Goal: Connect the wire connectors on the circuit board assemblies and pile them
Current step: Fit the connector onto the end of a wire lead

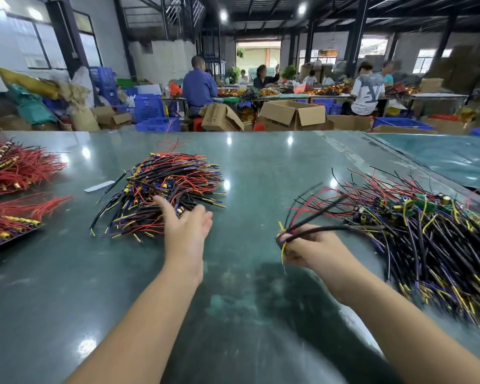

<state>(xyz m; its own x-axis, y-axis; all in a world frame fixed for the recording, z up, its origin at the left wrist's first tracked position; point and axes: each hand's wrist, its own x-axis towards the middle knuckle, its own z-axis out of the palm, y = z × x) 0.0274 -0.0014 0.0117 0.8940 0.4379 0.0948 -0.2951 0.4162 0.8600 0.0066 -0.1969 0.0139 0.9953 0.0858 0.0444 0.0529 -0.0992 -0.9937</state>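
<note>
A pile of wired circuit board assemblies (166, 189), with black, red, yellow and purple wires, lies on the green table (261, 167) left of centre. My left hand (187, 227) reaches to its near right edge with fingers straight, touching the wires. A larger heap of assemblies (427, 231), with green boards and capacitors showing, spreads at the right. Between the two piles my right hand (305, 249) grips one assembly (313, 220) by its lower end; its black and red wires trail toward the right heap.
Bundles of red wires with gold ends (14, 170) lie at the left edge, some on a dark tray (9, 239). A white strip (99, 186) lies beside the left pile. Beyond the table are cardboard boxes (291, 115), blue crates (150, 106) and seated people.
</note>
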